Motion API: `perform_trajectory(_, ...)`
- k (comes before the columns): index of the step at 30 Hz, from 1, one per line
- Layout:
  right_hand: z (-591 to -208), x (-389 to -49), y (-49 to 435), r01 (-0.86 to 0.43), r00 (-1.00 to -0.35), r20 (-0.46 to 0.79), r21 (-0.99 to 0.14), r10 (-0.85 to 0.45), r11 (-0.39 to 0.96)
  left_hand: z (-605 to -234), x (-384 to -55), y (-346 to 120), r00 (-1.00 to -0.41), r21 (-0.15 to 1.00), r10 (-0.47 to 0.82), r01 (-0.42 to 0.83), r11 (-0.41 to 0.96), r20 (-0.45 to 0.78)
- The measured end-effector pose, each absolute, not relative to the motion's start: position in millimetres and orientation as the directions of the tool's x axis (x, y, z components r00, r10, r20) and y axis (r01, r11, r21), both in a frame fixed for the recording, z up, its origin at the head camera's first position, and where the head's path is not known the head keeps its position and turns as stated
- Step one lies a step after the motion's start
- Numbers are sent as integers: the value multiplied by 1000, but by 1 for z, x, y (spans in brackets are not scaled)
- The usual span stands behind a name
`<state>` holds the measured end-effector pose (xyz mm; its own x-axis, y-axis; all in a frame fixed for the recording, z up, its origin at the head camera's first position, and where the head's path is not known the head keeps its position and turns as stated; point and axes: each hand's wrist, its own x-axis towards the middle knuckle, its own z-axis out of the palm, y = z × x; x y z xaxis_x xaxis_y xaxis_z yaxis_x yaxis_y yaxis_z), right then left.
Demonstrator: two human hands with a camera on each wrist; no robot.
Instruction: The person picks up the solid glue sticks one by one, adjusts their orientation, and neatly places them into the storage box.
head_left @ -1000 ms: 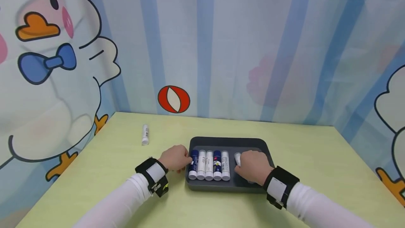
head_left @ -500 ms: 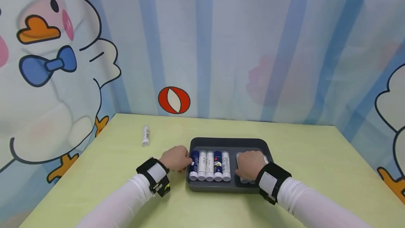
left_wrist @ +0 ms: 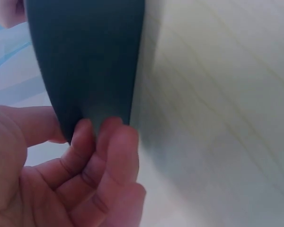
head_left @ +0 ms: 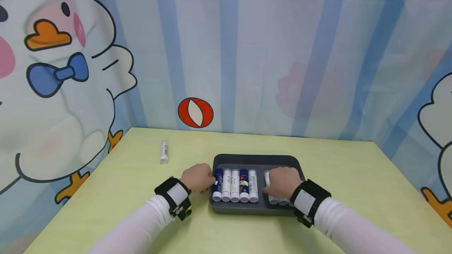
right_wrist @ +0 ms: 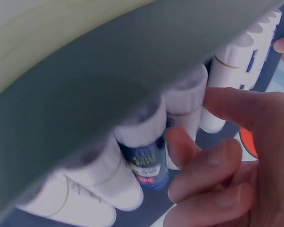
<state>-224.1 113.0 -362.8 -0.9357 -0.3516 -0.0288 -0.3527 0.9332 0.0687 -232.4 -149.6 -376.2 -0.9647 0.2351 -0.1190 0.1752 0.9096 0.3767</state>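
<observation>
A dark grey tray [head_left: 236, 208] lies on the table with white and blue glue sticks standing side by side in it. My left hand [head_left: 197, 177] grips the tray's left end, thumb at the rim and fingers curled against the outer wall in the left wrist view. Over the tray's right part, my right hand [head_left: 283, 182] pinches a white glue stick [right_wrist: 187, 97] between thumb and fingers. Beside that one, the right wrist view shows a blue glue stick [right_wrist: 144, 151] and two white ones. My right hand hides part of this group in the head view.
A lone white glue stick [head_left: 164, 152] is at the back left of the pale yellow table [head_left: 339, 167]. Inside the tray's left part is a row with a dark blue glue stick [head_left: 217, 185] at its end. A patterned curtain [head_left: 254, 50] hangs behind.
My right hand has lowered a white glue stick into the tray's right group and shifted slightly there. The left hand stays at the tray's left end.
</observation>
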Motion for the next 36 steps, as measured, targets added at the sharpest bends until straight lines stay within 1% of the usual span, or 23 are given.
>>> perform_trajectory(3, -358, -226, 122, -350, -937, 1, 22, -350, 937, -376, -232, -149, -965, 363, 238, 184, 914, -109)
perform_trajectory(6, -351, -227, 137, -339, -939, 64, -25, -337, 940, -374, -231, -150, -965, 358, 241, 189, 914, -106)
perform_trajectory(9, -348, -227, 155, -316, -944, 121, -80, -305, 945, -372, -230, -149, -965, 354, 240, 188, 916, -107)
perform_trajectory(12, -353, -225, 172, -284, -950, 168, -111, -264, 952, -369, -228, -148, -966, 346, 236, 186, 920, -107)
perform_trajectory(16, -364, -221, 190, -217, -968, 154, -132, -196, 967, -368, -228, -148, -964, 338, 246, 200, 920, -100)
perform_trajectory(20, -373, -222, 201, -166, -984, 84, -153, -155, 974, -374, -231, -153, -952, 361, 293, 246, 900, -82)
perform_trajectory(23, -376, -222, 205, -163, -986, 51, -176, -156, 971, -377, -233, -161, -928, 412, 360, 293, 863, -93)
perform_trajectory(26, -378, -223, 206, -181, -983, 59, -204, -173, 962, -375, -234, -172, -900, 475, 427, 338, 812, -90)
perform_trajectory(29, -379, -224, 206, -194, -981, 70, -228, -183, 954, -372, -238, -183, -892, 502, 447, 357, 788, -67)
perform_trajectory(31, -380, -225, 206, -191, -981, 65, -236, -181, 953, -371, -243, -192, -901, 513, 432, 350, 784, -44)
perform_trajectory(33, -381, -225, 206, -187, -982, 55, -239, -179, 953, -371, -252, -204, -922, 513, 387, 320, 797, -25)
perform_trajectory(36, -383, -226, 205, -187, -982, 44, -244, -182, 952, -372, -266, -226, -960, 454, 277, 267, 850, 45)
